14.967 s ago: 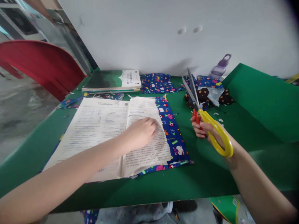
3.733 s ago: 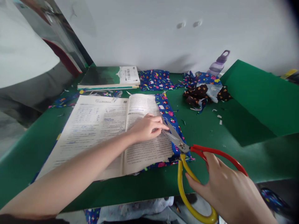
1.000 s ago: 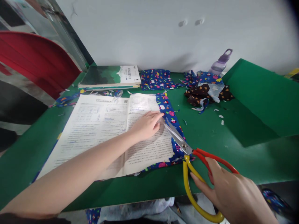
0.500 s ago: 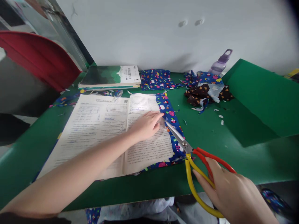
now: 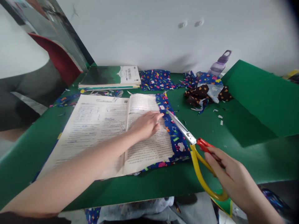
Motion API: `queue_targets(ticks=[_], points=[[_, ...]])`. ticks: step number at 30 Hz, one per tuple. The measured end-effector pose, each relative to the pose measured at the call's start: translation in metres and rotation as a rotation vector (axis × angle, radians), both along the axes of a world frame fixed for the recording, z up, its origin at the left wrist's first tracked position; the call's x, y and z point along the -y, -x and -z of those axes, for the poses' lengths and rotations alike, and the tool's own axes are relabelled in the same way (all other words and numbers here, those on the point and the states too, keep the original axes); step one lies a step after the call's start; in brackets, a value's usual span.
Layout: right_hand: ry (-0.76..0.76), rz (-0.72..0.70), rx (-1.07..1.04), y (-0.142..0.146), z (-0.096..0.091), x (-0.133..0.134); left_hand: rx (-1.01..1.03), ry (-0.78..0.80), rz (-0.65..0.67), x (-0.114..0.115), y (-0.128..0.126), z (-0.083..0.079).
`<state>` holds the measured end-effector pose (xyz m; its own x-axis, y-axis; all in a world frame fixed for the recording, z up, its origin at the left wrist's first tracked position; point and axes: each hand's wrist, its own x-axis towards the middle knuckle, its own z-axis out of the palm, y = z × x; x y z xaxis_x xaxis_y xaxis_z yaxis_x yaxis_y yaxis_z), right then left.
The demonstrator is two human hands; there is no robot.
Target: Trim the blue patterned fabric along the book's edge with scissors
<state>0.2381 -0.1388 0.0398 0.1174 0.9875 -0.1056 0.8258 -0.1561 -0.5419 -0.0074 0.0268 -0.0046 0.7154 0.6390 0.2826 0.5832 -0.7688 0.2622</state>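
My left hand (image 5: 148, 124) lies on the right page of an open book (image 5: 98, 130), fingers stretched out to the page's edge. Blue patterned cloth (image 5: 178, 137) sticks out from under the book along its right side and bottom. My right hand (image 5: 229, 171) grips a pair of scissors (image 5: 188, 135) with one red and one yellow handle. Their blades look closed or nearly so and lie over the cloth's right border, tips close to my left fingertips. Whether the blades touch the cloth I cannot tell.
Stacked books (image 5: 109, 76) and a blue cloth piece (image 5: 156, 79) lie along the wall. To the right are crumpled cloth scraps (image 5: 203, 93), a purple bottle (image 5: 218, 65) and a standing green board (image 5: 261, 96). A person (image 5: 25, 68) is at the left beside a red chair (image 5: 56, 53).
The scissors have moved away from me and a little right, their blades coming together. My left hand has stayed in place. A person has come into view at the left.
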Motion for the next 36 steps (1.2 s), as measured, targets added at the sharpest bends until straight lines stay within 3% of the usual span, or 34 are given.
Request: queue_targets(ticks=[3, 12, 19, 26, 36], points=[[-0.021, 0.081, -0.205, -0.005, 0.003, -0.009, -0.002, 0.004, 0.001, 0.001, 0.000, -0.001], [0.060, 0.121, -0.410, -0.023, 0.012, -0.021, -0.008, 0.036, -0.032, 0.001, -0.001, -0.003], [0.160, 0.184, -0.723, -0.028, 0.013, -0.029, 0.004, -0.003, -0.004, 0.002, 0.000, 0.000], [0.252, 0.188, -0.860, -0.024, 0.005, -0.029, -0.025, 0.024, -0.025, 0.004, 0.000, -0.004], [0.251, 0.218, -0.898, -0.020, 0.006, -0.030, -0.028, 0.061, -0.022, 0.003, -0.001, -0.004]])
